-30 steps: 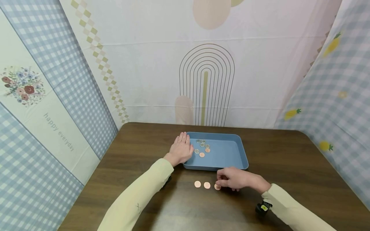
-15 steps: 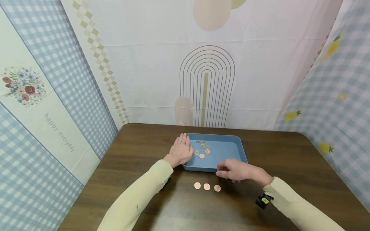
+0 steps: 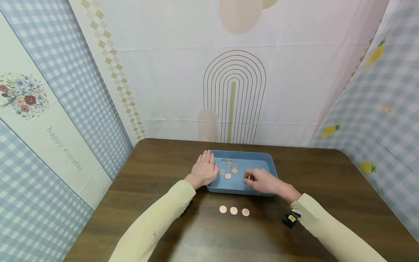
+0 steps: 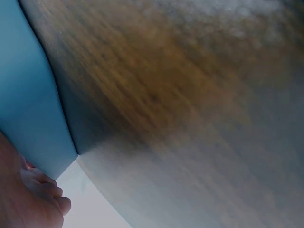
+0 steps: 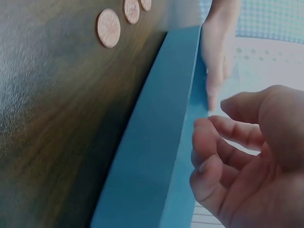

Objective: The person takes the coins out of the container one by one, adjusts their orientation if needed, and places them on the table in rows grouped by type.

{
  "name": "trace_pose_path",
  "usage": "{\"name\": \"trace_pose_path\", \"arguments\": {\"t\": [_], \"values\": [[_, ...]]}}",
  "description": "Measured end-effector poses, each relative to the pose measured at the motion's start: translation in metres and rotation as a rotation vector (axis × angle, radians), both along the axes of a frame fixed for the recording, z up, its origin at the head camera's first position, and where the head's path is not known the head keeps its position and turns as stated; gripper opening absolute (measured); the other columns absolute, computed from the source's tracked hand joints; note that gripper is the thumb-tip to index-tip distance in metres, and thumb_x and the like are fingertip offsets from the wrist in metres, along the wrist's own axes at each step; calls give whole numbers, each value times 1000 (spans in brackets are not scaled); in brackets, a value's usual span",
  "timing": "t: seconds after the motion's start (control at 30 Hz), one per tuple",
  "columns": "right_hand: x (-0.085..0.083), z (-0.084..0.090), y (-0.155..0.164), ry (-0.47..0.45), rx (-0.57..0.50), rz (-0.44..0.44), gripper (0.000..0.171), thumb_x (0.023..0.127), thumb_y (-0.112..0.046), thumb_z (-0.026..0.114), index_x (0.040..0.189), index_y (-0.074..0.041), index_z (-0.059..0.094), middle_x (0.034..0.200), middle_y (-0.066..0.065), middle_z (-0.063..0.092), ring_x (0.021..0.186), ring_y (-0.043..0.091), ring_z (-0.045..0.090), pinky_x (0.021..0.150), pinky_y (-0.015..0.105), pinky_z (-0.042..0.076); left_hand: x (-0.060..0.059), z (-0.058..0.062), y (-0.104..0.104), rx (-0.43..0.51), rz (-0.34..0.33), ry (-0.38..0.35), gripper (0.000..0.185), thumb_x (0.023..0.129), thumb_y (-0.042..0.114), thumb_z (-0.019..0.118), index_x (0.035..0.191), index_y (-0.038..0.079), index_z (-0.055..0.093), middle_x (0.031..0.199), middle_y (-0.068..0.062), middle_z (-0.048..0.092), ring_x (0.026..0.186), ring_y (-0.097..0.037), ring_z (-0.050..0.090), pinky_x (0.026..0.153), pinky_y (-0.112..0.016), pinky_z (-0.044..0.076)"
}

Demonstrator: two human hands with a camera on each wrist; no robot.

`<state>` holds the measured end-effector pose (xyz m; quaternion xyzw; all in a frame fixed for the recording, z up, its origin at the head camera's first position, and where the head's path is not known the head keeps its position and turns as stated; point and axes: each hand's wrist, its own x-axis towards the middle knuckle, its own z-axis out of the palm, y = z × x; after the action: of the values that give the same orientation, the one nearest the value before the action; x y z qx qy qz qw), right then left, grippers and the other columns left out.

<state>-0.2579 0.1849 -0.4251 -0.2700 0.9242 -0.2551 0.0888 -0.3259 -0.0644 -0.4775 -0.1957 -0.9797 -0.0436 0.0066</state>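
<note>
A blue tray (image 3: 273,174) stands on the brown table (image 3: 157,171). Several copper and silver coins (image 3: 228,167) lie in its left half. My left hand (image 3: 207,165) lies flat, fingers straight, against the tray's left rim. My right hand (image 3: 249,178) hovers over the tray's near middle with fingers loosely curled; the right wrist view shows nothing between the fingers (image 5: 209,142). Three copper coins (image 3: 233,210) lie in a row on the table in front of the tray, also seen as coins (image 5: 108,27) in the right wrist view.
Patterned cloth walls close in the table at the back (image 3: 229,91) and on both sides. The left wrist view shows only the tray's outer wall (image 4: 28,109), blurred wood (image 4: 180,76) and my fingertips (image 4: 38,199).
My right hand left the third coin on the table beside the other two, then rose and moved forward over the tray's near rim. The left hand stayed put.
</note>
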Motion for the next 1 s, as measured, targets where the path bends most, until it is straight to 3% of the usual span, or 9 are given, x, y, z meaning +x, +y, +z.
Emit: {"name": "trace_pose_path", "arguments": {"t": [0.4, 0.63, 1.0], "values": [[-29, -23, 5, 27, -33, -150, 8, 95, -14, 60, 100, -9, 65, 72, -1, 57, 62, 12, 50, 55, 27, 42, -1, 3, 4, 17, 15, -7, 63, 105, 36, 23, 155, -2, 21, 163, -20, 17, 153, -31, 12, 125, -42, 14], [-47, -27, -6, 26, -35, -152, 16, 95, -15, 60, 108, -9, 67, 73, 1, 60, 59, 12, 53, 55, 28, 42, -2, 4, 4, 15, 19, -7, 63, 104, 36, 22, 154, -2, 22, 163, -20, 16, 153, -32, 14, 125, -43, 15], [-56, -40, -12, -87, -56, -210, 20, 94, -14, 62, 114, -10, 65, 68, 3, 58, 49, 13, 53, 45, 27, 44, -2, 4, 5, 15, 11, -2, 63, 104, 36, 22, 154, -2, 24, 163, -21, 18, 153, -32, 16, 125, -42, 16]]}}
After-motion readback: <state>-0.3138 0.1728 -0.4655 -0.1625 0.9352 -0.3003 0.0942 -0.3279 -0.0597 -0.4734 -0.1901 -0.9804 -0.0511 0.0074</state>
